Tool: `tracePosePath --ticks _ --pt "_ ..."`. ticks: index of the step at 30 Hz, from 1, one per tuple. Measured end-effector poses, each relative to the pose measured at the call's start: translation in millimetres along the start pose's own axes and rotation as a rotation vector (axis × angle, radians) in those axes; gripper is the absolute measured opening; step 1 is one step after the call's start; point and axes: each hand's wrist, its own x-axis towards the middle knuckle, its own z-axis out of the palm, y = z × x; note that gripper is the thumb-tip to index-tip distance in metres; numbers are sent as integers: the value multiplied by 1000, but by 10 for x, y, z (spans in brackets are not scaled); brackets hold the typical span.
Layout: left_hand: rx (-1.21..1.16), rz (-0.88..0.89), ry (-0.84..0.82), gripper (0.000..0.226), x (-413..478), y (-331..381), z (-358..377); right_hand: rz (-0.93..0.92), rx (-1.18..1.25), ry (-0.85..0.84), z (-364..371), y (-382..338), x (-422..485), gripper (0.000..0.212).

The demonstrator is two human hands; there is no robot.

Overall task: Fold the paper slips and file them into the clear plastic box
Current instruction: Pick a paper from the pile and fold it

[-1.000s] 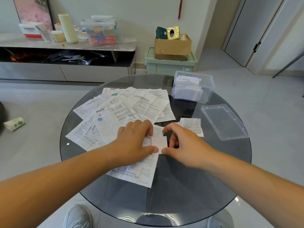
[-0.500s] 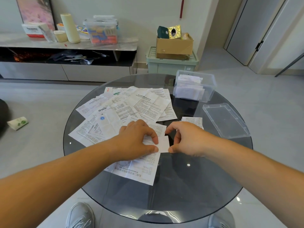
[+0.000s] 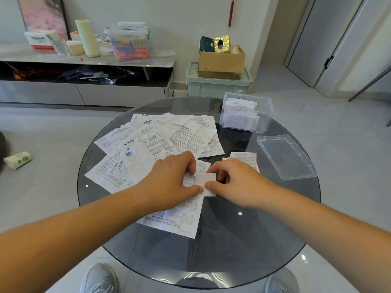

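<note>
Glass worktop [image 3: 232, 250], at its centre left hand [image 3: 173, 182] and right hand [image 3: 239, 182] each pinching a small folded slip [image 3: 206, 183] between thumb and forefinger, loose printed sheets [image 3: 160, 140] fanned beneath and toward far left, lid [image 3: 285, 156] at right edge, clear plastic box [image 3: 246, 113] holding folded slips at far-right edge.

A round smoked-glass table [image 3: 232, 246] stands on pale grey floor tiles [image 3: 349, 149] (glossy enough to catch spots of light). At ten o'clock a low grey cabinet [image 3: 118, 95] runs along the off-white wall [image 3: 179, 26]. At twelve o'clock a cardboard box [image 3: 222, 62] sits on a green storage bin [image 3: 218, 86]. Grey doors [image 3: 309, 39] stand at two o'clock.
</note>
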Motion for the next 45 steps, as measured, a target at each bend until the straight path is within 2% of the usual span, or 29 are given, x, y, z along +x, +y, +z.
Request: tracePosePath --ticks 4,9,12,15,19,23,26,28,34,39,42,45 --pt "34 -24 -56 36 35 37 16 -23 -45 -13 12 10 3 21" --pt "-77 -68 -106 35 84 88 38 -39 -71 -15 19 16 -10 10" --pt "-85 -63 -117 29 102 100 40 -36 -55 -36 13 37 -9 18" --pt "-62 -43 -73 26 99 102 54 -28 -7 -48 -2 68 -18 17" --pt "-133 -55 -45 32 95 116 28 2 216 11 -80 53 -37 15" --pt "-365 -145 -135 16 115 149 -31 69 490 70 -158 13 -77 10" --pt "-522 -195 -184 15 134 167 -47 131 688 53 -184 14 -96 8" --pt "-519 -201 -170 15 155 177 -48 156 733 10 -198 29 -101 8" --pt "-393 -153 -156 11 233 242 1 130 562 17 -262 87 -160 6" --pt "-328 -35 -98 15 434 394 -4 98 334 191 -516 260 -108 13" --pt "-224 -6 -56 27 638 471 14 122 258 240 -710 396 -7 13" --pt "-50 32 -109 44 829 520 88 120 204 212 -774 501 115 8"
